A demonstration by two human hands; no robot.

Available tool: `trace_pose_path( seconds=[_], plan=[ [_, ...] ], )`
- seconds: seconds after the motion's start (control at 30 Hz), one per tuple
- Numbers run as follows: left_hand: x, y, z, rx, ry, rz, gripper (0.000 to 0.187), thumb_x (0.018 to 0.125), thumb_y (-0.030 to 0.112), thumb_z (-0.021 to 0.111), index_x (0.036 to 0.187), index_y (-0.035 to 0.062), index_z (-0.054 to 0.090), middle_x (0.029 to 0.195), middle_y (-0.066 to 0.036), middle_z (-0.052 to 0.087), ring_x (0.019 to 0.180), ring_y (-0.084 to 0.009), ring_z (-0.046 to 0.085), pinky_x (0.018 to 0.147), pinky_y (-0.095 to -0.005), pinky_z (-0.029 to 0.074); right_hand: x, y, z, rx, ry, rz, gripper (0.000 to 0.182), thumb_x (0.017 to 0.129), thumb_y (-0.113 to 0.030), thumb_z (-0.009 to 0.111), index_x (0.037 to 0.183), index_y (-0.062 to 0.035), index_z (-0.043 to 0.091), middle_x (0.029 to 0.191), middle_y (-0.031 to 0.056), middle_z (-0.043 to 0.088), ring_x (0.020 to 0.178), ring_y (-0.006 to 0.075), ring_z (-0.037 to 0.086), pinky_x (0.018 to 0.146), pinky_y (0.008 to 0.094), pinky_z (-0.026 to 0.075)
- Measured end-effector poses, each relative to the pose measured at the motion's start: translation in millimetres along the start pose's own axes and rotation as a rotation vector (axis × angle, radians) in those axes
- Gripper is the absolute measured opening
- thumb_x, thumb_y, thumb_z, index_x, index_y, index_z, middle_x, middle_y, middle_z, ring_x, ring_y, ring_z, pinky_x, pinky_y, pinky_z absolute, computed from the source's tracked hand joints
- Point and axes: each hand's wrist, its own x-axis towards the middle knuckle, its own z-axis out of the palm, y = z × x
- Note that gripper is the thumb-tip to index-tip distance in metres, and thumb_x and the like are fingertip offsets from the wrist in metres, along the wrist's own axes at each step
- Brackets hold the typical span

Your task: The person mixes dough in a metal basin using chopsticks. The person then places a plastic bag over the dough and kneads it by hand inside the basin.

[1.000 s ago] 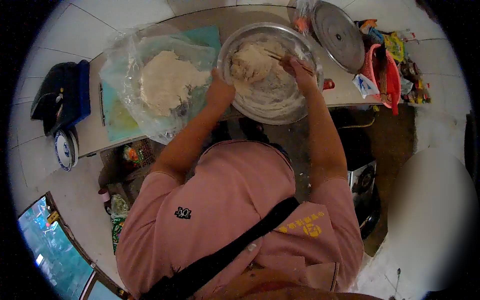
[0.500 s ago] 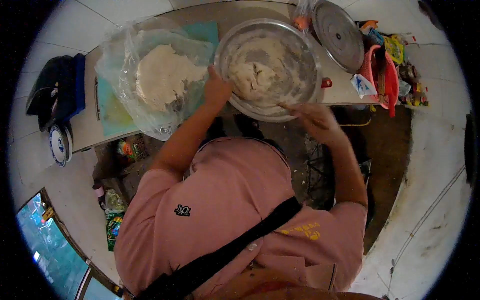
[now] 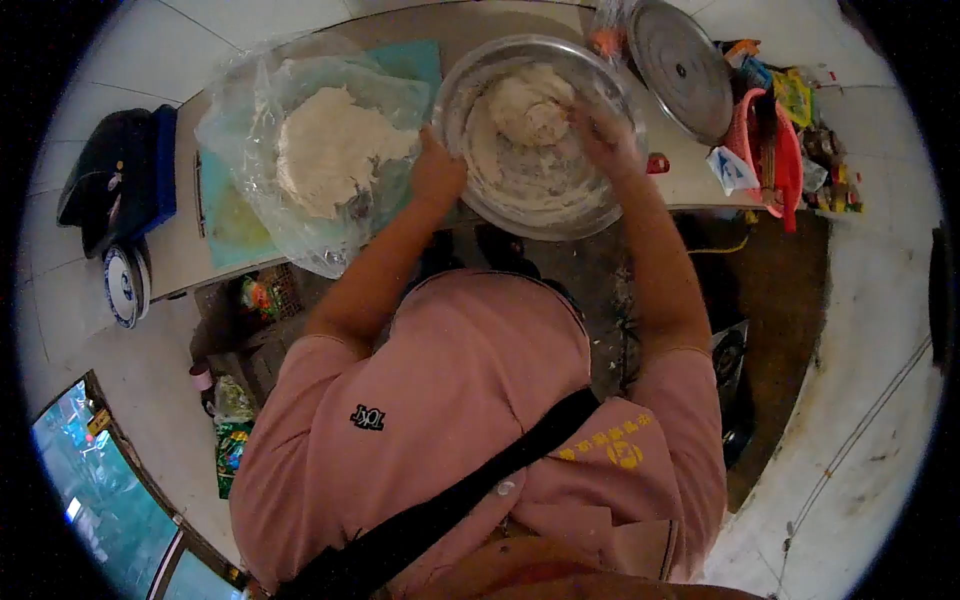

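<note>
A wide metal basin (image 3: 625, 195) holds a pale lump of dough (image 3: 530, 108), with wet floury smears over its bottom and wall. My left hand (image 3: 440, 172) is closed on the basin's left rim. Inside the basin, at the right, my right hand (image 3: 608, 145) is bent in beside the dough. Its fingers look closed round something thin, but blur hides what it is. Left of the basin, a larger mass of dough (image 3: 330, 150) lies in a clear plastic bag (image 3: 240, 125) on a light-blue board (image 3: 222, 215).
A round metal lid (image 3: 680, 70) leans behind the basin at the right. Beside it stands a red plastic basket (image 3: 785, 165) with packets around it. A dark cap (image 3: 105, 180) and plates (image 3: 120, 285) are at the counter's left end. Tiled wall runs behind.
My right hand has moved from the basin's near right rim up and inward to the dough. The dough has shifted toward the far side. My left hand stays at the rim.
</note>
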Motion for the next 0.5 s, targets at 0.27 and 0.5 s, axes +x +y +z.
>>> trace_pose_path(
  seconds=[0.27, 0.5],
  plan=[
    [0.3, 6.7, 4.7, -0.072, 0.026, -0.104, 0.073, 0.069, 0.015, 0.056, 0.128, -0.0049, 0.017, 0.092, -0.027, 0.055, 0.080, -0.0405, 0.056, 0.072, -0.0447, 0.044, -22.7, -68.5, -132.7, 0.266, -0.010, 0.518, 0.019, 0.082, -0.007, 0.051, 0.096, 0.0009, 0.059, 0.087, 0.0066, 0.062, 0.079, 0.0146, 0.059, 0.072, 0.0256, 0.045],
    [-1.2, 0.9, 7.3, -0.020, 0.095, -0.016, 0.070, 0.070, 0.016, 0.053, 0.128, -0.0028, 0.019, 0.091, -0.027, 0.056, 0.079, -0.0415, 0.055, 0.071, -0.0456, 0.044, -26.4, -29.3, -117.0, 0.270, -0.004, 0.614, 0.022, 0.085, -0.015, 0.050, 0.094, 0.0027, 0.059, 0.088, 0.0069, 0.061, 0.081, 0.0153, 0.059, 0.072, 0.0255, 0.045]
  ],
)
